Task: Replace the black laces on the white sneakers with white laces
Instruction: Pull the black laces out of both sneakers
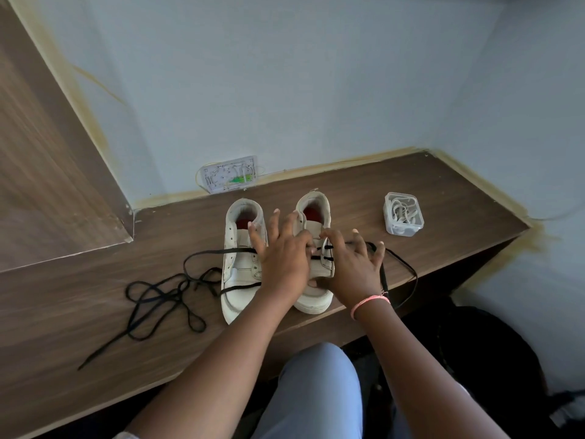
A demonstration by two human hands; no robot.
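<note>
Head view, looking down: two white sneakers stand side by side near the front edge of the brown desk (443, 198), toes toward the person, probably so the eyelets face up and both hands can work from above. The left sneaker (242, 264) is mostly unlaced. Its black lace (164, 293) crosses it at only two places and trails off in a loose tangle toward the desk's left end, likely dropped there to keep clear.

The right sneaker (316, 280) has a few black rungs showing between the hands. Its black lace (400, 264) loops out past the right hand and over the front edge of the desk. Judging by this, the removal of the black laces is part done and no white lace has gone in yet.

The left hand (281, 251) lies across the gap between the two shoes with fingers spread and fairly straight, pressing on the tongue of the right sneaker, seemingly to steady it. The right hand (354, 264) rests on that shoe's outer side, fingers fanned out, with the thumb and forefinger close to a rung near the eyelets. Whether they actually pinch the lace I cannot tell.

The white laces (403, 212) sit coiled in a small clear tub (392, 229) toward the back right of the desk, well apart from the shoes, untouched. A white circuit board (229, 174) leans at the wall behind the desk's back edge.
</note>
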